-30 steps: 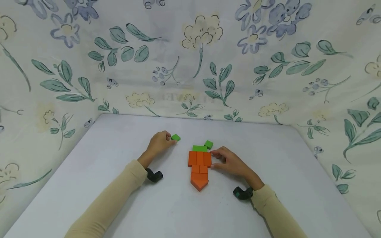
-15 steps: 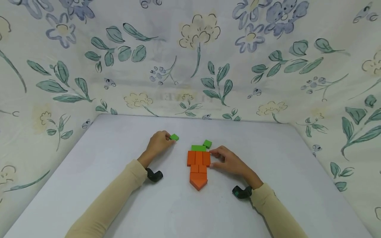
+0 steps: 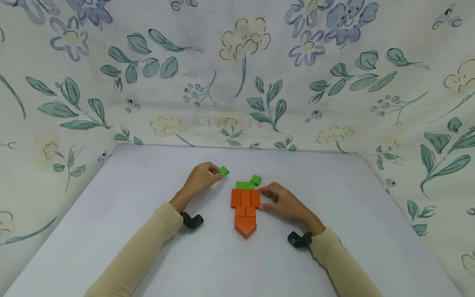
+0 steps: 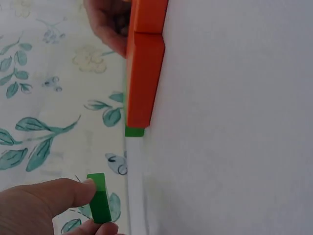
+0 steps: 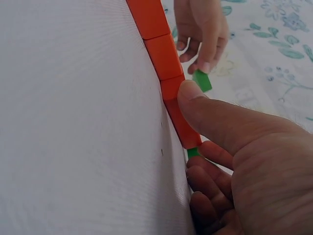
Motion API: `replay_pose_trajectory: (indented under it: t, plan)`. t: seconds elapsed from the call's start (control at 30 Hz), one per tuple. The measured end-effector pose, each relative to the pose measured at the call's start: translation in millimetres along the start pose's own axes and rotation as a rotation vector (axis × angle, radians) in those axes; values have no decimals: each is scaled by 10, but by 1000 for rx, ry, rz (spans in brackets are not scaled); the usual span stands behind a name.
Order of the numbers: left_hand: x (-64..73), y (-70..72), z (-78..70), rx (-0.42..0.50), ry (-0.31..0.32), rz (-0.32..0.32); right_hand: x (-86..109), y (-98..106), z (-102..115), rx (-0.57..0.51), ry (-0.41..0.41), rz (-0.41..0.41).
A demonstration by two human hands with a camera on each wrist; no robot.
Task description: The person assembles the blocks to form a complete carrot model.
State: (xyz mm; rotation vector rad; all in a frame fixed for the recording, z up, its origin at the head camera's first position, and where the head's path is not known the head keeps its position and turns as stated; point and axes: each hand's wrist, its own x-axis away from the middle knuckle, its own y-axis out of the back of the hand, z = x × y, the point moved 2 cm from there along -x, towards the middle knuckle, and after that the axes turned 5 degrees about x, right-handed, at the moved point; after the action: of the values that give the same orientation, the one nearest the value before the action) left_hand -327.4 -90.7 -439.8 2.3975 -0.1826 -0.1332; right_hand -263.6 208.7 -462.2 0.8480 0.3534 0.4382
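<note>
My left hand [image 3: 203, 177] pinches a small green block [image 3: 223, 170] between thumb and fingers, to the upper left of the block figure. In the left wrist view this block [image 4: 100, 198] stands out from the fingertips. My right hand [image 3: 285, 201] is at the figure's right side. Its thumb and index finger span the ends of the right-hand orange block [image 3: 255, 199], as the right wrist view shows. The figure lies flat: a green block [image 3: 245, 185] on top, several orange blocks below, and a pointed orange block [image 3: 245, 227] at the bottom.
Another small green block [image 3: 256, 180] lies turned at the figure's upper right corner, close to my right fingertips. All of it rests on a white table [image 3: 148, 255]. Floral cloth [image 3: 208, 82] hangs behind the table and along both sides.
The left hand with its green block has moved slightly right, nearer the figure. The right hand keeps its place beside the orange blocks. The head view has shifted a little.
</note>
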Motion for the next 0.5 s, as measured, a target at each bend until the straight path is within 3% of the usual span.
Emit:
replay_pose_trajectory:
  t: [0.27, 0.5]
  plan:
    - [6, -183, -160, 36, -26, 56, -16, 25, 12, 14, -10, 2]
    - [29, -271, -159, 58, -30, 85, -20, -6, -29, -7, -7, 12]
